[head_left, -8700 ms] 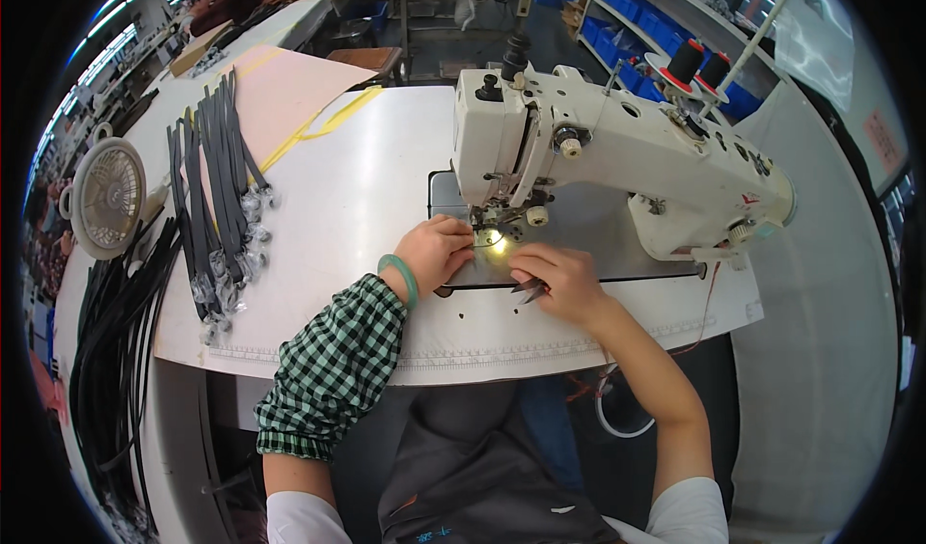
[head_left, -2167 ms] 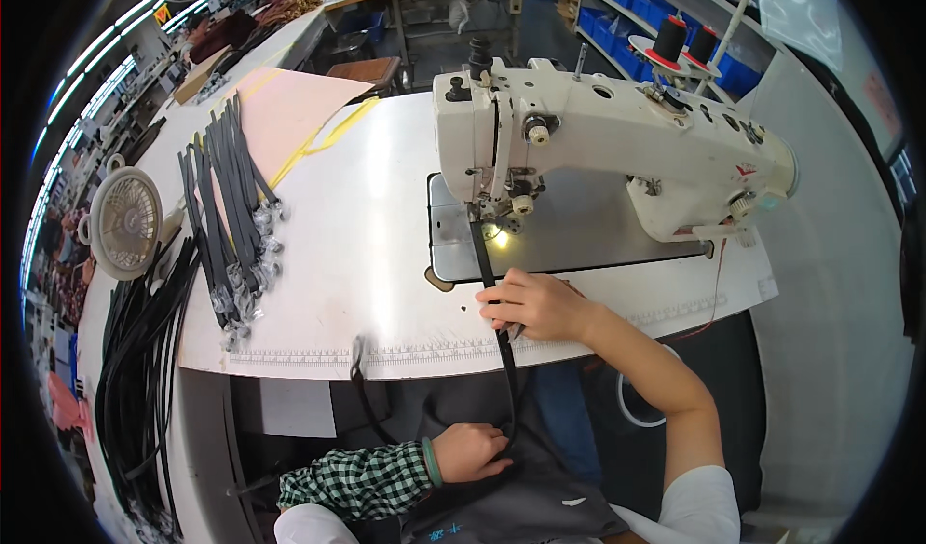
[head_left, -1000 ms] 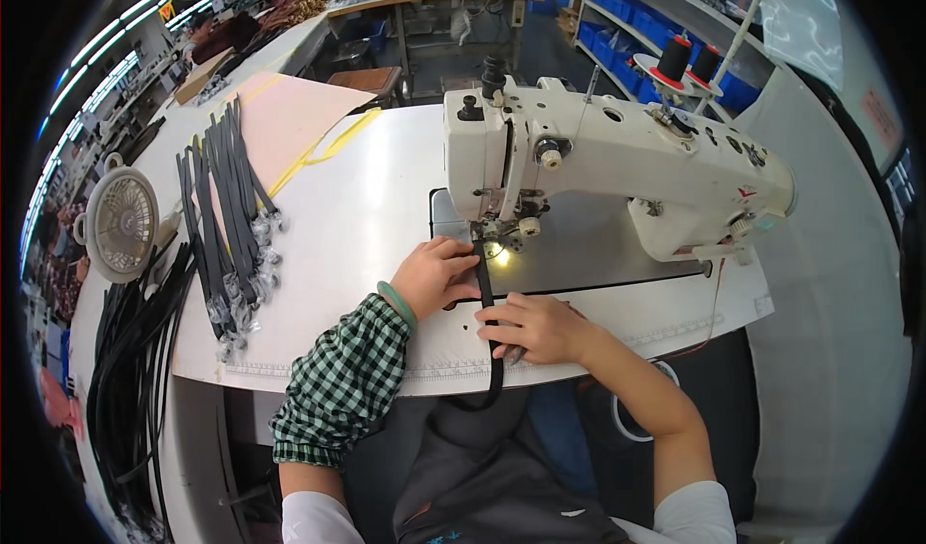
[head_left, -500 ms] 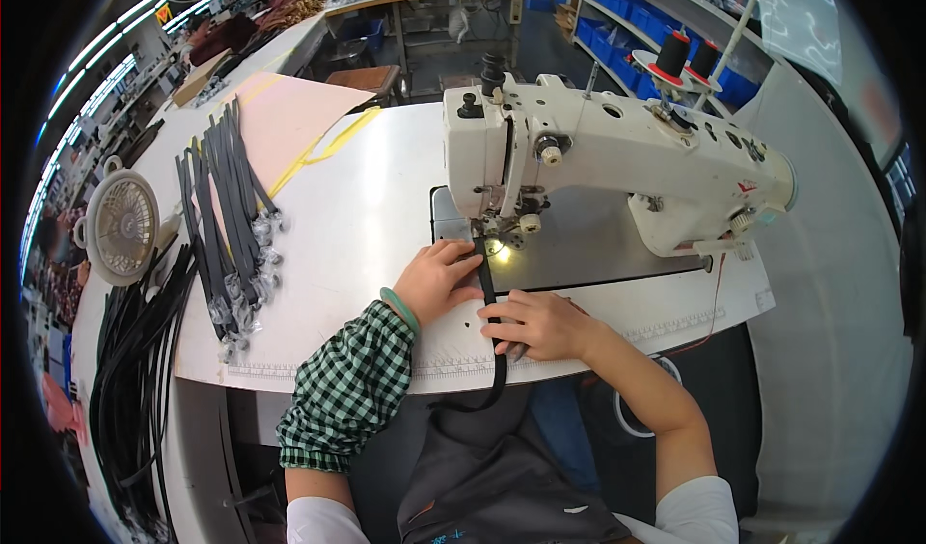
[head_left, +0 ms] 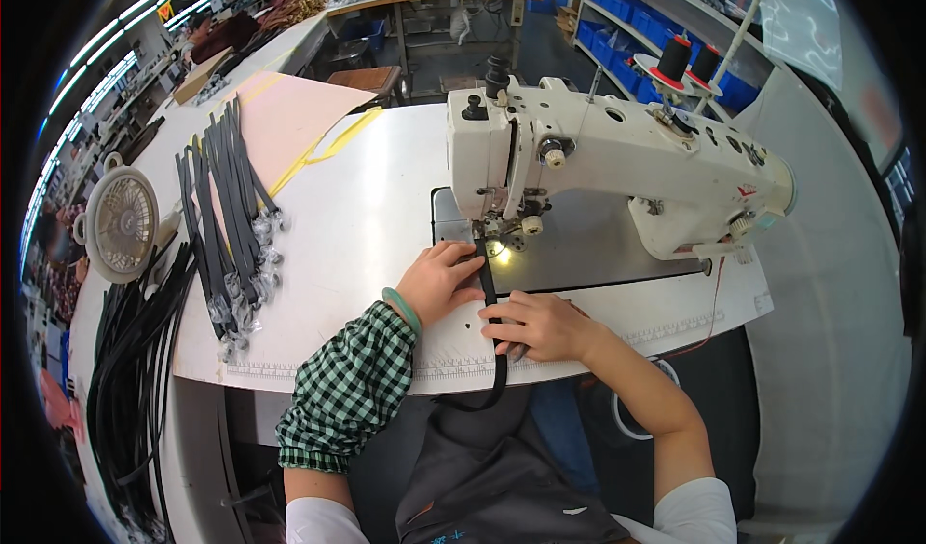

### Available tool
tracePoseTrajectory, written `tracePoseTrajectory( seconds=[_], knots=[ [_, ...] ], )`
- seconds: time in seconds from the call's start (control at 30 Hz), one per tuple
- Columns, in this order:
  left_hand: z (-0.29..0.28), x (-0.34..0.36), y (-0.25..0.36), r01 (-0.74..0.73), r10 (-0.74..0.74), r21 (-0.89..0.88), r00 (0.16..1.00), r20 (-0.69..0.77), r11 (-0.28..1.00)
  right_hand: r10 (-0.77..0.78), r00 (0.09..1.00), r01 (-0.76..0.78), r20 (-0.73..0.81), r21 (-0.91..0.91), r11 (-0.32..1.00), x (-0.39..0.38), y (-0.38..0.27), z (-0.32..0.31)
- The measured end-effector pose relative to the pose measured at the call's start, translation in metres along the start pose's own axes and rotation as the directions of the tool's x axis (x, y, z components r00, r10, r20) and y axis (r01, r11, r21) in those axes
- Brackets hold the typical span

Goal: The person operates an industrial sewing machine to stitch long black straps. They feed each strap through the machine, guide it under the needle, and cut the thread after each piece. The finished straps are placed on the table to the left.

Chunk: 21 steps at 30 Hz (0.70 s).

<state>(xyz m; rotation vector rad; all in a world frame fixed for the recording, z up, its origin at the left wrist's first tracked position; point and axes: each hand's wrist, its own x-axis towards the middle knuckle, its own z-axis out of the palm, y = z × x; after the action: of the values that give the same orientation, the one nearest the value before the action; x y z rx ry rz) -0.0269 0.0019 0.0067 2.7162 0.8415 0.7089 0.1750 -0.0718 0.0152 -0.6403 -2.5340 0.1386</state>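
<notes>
Black strap [head_left: 488, 282] runs from under the sewing machine [head_left: 579, 149] head, by the small light, across the white table [head_left: 357, 182] and over its near edge. Left hand [head_left: 436, 279]: fingertips against strap's left side near the needle area, thumb spread; can't tell if pinching. Right hand [head_left: 542, 327]: bent fingers over strap nearer the edge, thumb hidden, grip unclear. Grey straps [head_left: 220, 197] lie left; basket [head_left: 151, 218] beyond them.

the left hand [head_left: 440, 280] lies farther forward than the right hand [head_left: 542, 327], fingers bent.
</notes>
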Motion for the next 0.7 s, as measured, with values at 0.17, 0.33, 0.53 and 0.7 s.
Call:
tracePoseTrajectory(
  seconds=[0.17, 0.33, 0.53, 0.7],
  knots=[
    [0.002, 0.009, 0.004, -0.034, 0.034, -0.026, 0.999, -0.010, 0.999, 0.006, 1.000, -0.006, -0.019, 0.002, 1.000, -0.007, 0.002, -0.005],
    [-0.002, -0.007, -0.006, -0.005, 0.006, 0.018, 1.000, -0.029, 1.000, -0.074, 0.994, 0.083, -0.084, 0.104, 0.991, 0.001, 0.009, 0.017],
    [0.005, 0.006, 0.005, -0.013, 0.012, -0.034, 0.999, -0.037, 0.999, -0.039, 0.995, 0.046, -0.088, 0.085, 0.995, -0.011, 0.001, 0.006],
    [0.004, 0.006, 0.003, -0.009, 0.008, -0.033, 0.999, -0.032, 0.999, -0.039, 0.994, 0.048, -0.106, 0.084, 0.995, -0.008, 0.001, 0.005]
  ],
)
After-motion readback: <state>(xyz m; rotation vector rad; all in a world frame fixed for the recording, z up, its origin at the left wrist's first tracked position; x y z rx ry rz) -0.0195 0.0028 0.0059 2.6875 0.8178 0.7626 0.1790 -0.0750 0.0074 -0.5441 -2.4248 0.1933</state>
